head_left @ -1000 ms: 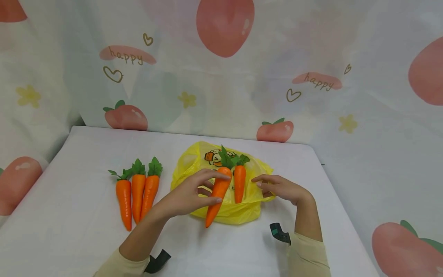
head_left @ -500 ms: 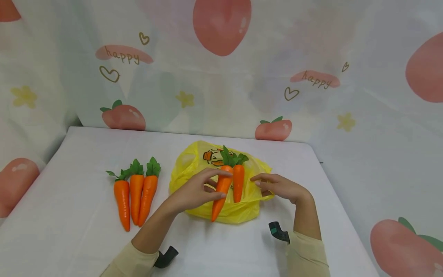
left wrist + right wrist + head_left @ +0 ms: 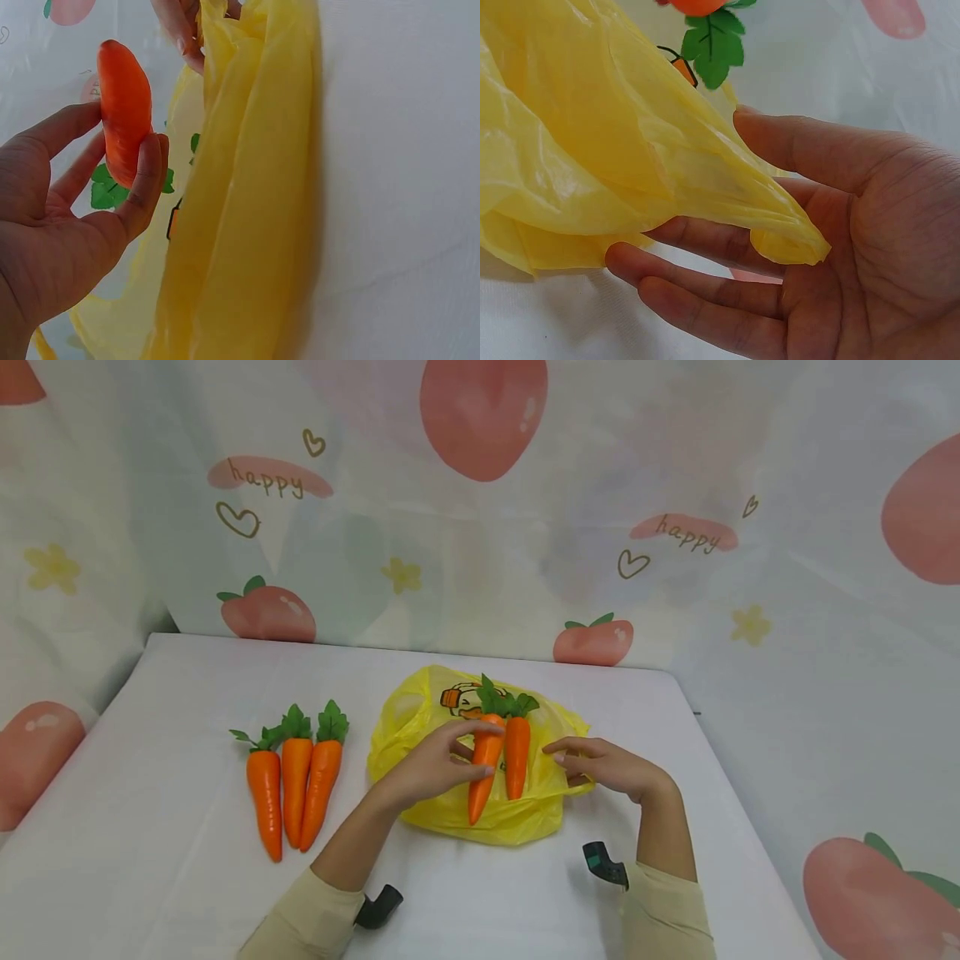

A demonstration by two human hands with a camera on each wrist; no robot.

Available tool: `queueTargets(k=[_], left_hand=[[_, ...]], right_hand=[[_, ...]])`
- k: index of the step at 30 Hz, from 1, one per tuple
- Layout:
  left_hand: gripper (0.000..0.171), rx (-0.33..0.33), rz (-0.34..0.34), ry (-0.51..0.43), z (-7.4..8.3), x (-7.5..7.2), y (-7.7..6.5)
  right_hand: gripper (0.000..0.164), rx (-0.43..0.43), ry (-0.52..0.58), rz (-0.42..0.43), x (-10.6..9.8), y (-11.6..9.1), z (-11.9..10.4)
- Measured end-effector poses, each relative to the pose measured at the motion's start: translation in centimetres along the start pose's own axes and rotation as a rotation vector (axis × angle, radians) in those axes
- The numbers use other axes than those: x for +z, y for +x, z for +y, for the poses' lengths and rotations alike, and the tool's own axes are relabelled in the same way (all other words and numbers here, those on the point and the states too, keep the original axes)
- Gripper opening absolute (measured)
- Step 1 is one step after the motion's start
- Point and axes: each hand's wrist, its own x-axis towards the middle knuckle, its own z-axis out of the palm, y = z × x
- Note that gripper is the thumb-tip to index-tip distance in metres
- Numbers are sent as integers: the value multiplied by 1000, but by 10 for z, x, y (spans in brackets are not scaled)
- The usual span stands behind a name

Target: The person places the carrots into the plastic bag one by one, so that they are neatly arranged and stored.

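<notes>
In the head view my left hand (image 3: 429, 766) pinches an orange carrot (image 3: 486, 768) with green leaves between thumb and fingers, over a yellow plastic bag (image 3: 450, 818). Its tapered end points down toward me. The left wrist view shows the same carrot (image 3: 125, 112) upright in the fingers, above the bag's side. Just right of it, a second carrot (image 3: 517, 758) lies at the bag's mouth. My right hand (image 3: 611, 767) is at the bag's right edge, its fingers extended under a bag corner (image 3: 787, 232), thumb standing apart from them.
Three more carrots (image 3: 296, 793) lie side by side on the white table (image 3: 187, 693), left of the bag. A printed fabric backdrop (image 3: 480, 568) rises behind the table. A black wrist mount (image 3: 378, 907) sticks out from the left sleeve.
My left hand has moved the carrot up and to the right, closer to the second carrot over the bag. The right hand stays at the bag's edge.
</notes>
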Motion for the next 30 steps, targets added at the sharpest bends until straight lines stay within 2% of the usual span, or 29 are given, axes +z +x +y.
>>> queueTargets(k=[7,18,24,30], left_hand=[[50,-35,-15,-32,-9,6,11],[50,-84,17,-37,-16,8,22],[50,-68,21,-44,-20,10,28],[51,-38,44,-23,-21,10,34]], right_hand=[[43,5,3,2,0,-1,1],[42,-5,5,-7,-1,-1,-1],[42,1,11,-3,0,-1,-1],[43,-34,14,-27,0,-1,-4]])
